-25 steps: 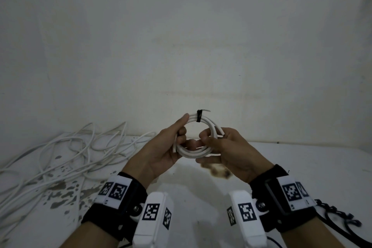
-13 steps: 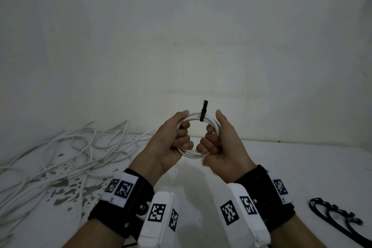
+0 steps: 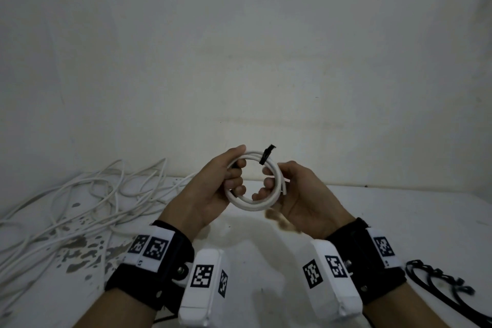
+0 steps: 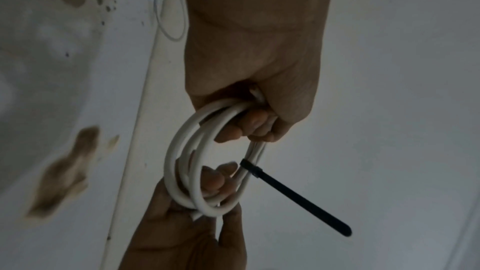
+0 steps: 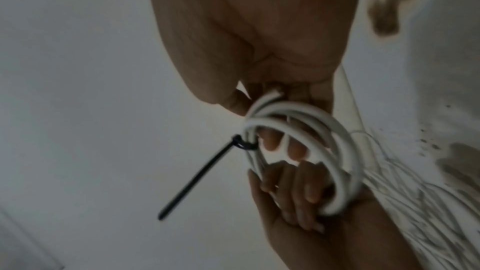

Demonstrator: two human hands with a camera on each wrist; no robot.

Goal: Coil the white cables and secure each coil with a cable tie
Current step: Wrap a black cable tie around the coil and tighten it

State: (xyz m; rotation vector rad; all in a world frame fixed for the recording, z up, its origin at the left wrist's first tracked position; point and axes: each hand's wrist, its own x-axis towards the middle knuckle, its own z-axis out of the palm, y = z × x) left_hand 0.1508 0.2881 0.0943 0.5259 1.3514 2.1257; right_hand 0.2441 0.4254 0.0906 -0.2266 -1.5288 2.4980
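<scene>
A small coil of white cable [image 3: 255, 201] hangs in the air above the table, held upright between both hands. My left hand [image 3: 226, 181] grips its left side with the fingers curled through the loop. My right hand [image 3: 287, 189] grips the right side the same way. A black cable tie [image 3: 267, 154] is cinched round the top of the coil, its long tail sticking out [image 4: 298, 196]. In the right wrist view the coil [image 5: 311, 130] and the tie tail [image 5: 197, 180] show plainly.
A loose tangle of white cables [image 3: 80, 202] lies on the stained white table [image 3: 399, 221] at the left. Several black cable ties [image 3: 447, 285] lie at the right near the front edge. A pale wall stands close behind.
The coil has turned in my hands, so the tie moved from top centre toward the upper right. My right hand shifted its hold round the right side of the coil.
</scene>
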